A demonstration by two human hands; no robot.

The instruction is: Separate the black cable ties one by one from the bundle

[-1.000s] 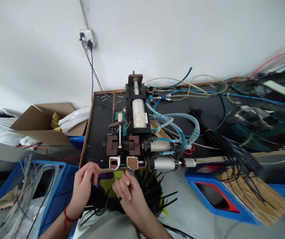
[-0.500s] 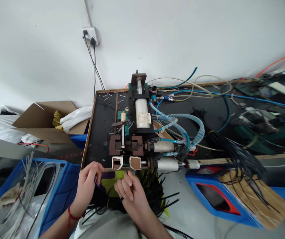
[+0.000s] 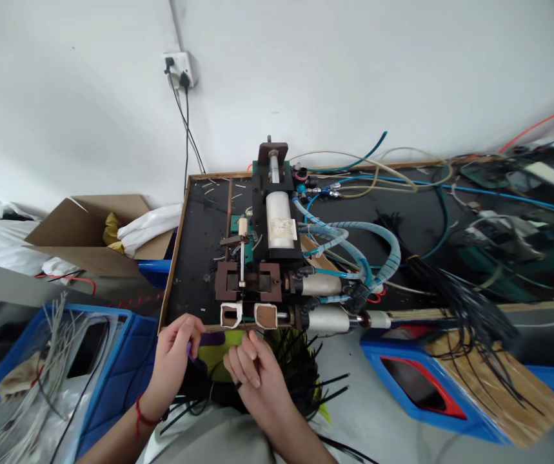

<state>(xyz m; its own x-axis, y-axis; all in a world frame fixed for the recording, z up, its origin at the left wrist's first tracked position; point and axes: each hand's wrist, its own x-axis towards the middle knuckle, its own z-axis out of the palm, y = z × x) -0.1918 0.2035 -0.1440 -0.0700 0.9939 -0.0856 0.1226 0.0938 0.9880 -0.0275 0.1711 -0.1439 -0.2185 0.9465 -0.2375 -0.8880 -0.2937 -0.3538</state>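
Observation:
A thin black cable [image 3: 246,327] runs from the fingertips of my right hand [image 3: 253,367] up between two white-edged clamp pads [image 3: 266,316] at the front of a pneumatic machine [image 3: 280,222]. My right hand is closed in a pinch around that cable, just below the pads. To its left, by the table's front edge, my left hand [image 3: 177,348] is closed with its fingers curled; what they hold, if anything, is hidden. A bit of purple shows beside its fingers. Under both hands lies a bundle of black cables [image 3: 300,367] over yellow-green material [image 3: 213,357].
Blue air hoses [image 3: 383,248] loop right of the machine. Black cables [image 3: 444,293] hang over the table edge above a blue bin [image 3: 402,412]. At left stand a blue crate [image 3: 126,361] with white cable ties and an open cardboard box [image 3: 78,248]. A wall socket [image 3: 180,69] has plugs in it.
The scene has shifted very slightly to the right in view. Both hands keep nearly the same pose, and the cable stays between the clamp pads.

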